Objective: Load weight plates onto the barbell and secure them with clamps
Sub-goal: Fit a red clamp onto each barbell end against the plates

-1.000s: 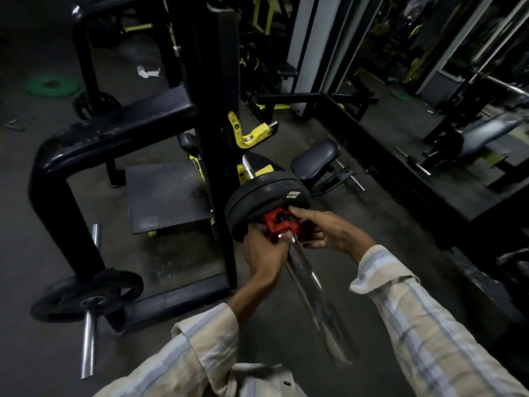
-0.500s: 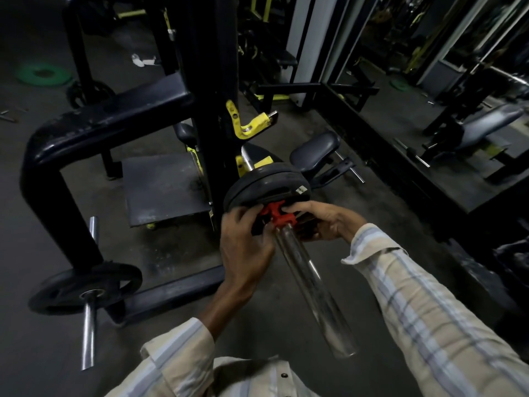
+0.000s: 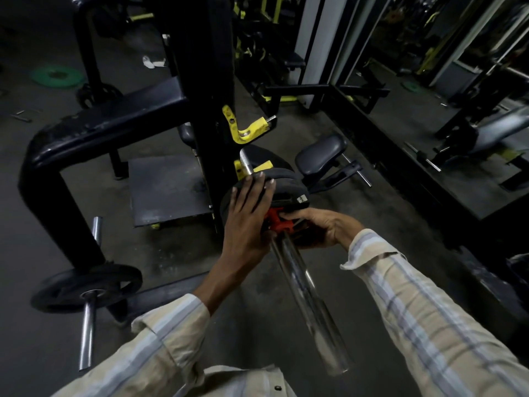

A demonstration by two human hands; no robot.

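The chrome barbell sleeve [image 3: 309, 305] runs from the lower middle up toward the rack. Black weight plates [image 3: 289, 184] sit on it, and a red clamp [image 3: 279, 222] is pressed against their face. My left hand [image 3: 249, 216] lies flat with fingers spread over the left side of the plates, its palm covering part of the clamp. My right hand [image 3: 323, 227] grips the clamp from the right side, fingers wrapped around it and the sleeve.
A black rack upright with a yellow hook [image 3: 243, 127] stands just behind the plates. Another black plate [image 3: 83, 285] sits on a low peg at lower left. A padded seat [image 3: 320, 153] is behind, and a green plate [image 3: 57, 77] lies on the floor far left.
My left hand let go of the clamp, rose and opened flat against the plates. My right hand stayed on the clamp.
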